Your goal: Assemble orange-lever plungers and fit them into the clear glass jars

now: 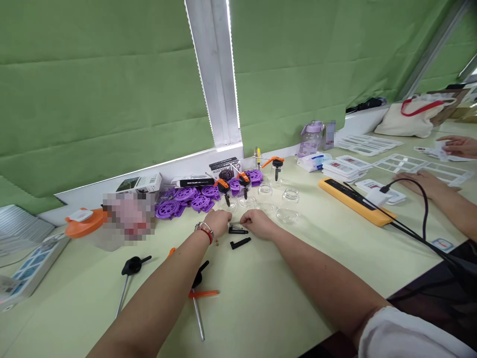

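Note:
My left hand [219,223] is low over the table with its fingers curled in; what they hold, if anything, is hidden. Facing it, my right hand [258,223] has thumb and fingers pinched together, and its contents cannot be made out. Thin metal springs [235,225] lie between the two hands, just above a black plastic stem [238,231]. Closer to me is a second black L-shaped stem [240,243]. Small brass-coloured bits [216,243] lie by my left wrist. Beyond my hands stand glass jars [290,195] and grinder heads with orange handles [244,179].
Purple plastic wheels [186,194] are heaped along the wall. Black crank pieces with metal rods [134,265] lie near my left arm. An orange power strip [356,201] with cables stands at right. At far right are another person's hands [421,183] and white trays.

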Demonstrator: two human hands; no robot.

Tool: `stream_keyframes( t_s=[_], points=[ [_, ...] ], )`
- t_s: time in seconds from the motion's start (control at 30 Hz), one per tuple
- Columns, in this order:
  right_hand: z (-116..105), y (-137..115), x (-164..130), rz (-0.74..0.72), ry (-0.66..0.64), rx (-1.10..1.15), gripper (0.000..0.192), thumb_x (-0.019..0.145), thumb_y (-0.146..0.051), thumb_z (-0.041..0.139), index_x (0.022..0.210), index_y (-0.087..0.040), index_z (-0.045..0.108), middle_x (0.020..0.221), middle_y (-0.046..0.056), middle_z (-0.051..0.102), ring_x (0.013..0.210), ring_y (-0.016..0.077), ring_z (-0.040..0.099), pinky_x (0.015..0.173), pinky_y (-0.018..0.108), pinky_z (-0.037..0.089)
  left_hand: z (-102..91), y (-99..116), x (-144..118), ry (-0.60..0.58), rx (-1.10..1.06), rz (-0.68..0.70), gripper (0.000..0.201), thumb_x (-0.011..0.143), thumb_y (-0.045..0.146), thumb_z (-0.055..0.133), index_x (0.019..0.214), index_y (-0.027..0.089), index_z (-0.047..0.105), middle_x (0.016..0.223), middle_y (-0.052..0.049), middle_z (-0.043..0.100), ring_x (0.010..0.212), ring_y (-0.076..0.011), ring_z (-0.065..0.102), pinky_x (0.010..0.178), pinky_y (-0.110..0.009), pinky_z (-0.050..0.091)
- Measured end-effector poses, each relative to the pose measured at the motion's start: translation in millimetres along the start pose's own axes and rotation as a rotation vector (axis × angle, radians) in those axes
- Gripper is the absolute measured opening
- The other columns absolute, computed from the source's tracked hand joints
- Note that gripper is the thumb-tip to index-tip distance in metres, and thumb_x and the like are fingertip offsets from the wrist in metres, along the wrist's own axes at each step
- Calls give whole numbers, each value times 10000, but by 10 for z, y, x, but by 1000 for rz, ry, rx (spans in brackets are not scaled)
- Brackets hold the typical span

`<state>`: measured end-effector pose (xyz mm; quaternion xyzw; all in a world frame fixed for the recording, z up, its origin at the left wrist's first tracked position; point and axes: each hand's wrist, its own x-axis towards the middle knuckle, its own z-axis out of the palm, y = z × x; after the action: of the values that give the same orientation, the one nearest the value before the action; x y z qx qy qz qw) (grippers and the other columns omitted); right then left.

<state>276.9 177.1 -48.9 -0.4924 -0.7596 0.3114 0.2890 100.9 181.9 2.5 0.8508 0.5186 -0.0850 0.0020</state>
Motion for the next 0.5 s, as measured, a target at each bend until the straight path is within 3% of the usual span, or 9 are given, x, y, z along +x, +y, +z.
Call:
stream_keyframes(
  t_s=[0.23,0.5],
  points=[
    [23,-10,36,-65,-34,-98,234,711,-74,583,823,-208,740,843,30,687,739,149,601,669,231,437,-55,-20,-67,20,-75,62,370,744,118,461,1039,232,653,1025,-72,661,909,-213,611,738,-289,445],
    [68,21,53,-135,-36,-155,209,726,-110,589,782,-237,745,795,8,682,745,147,600,646,218,403,-64,47,-134,3,-100,142,338,753,129,469,941,281,706,989,-53,628,871,-196,613,710,-272,444]
  ],
)
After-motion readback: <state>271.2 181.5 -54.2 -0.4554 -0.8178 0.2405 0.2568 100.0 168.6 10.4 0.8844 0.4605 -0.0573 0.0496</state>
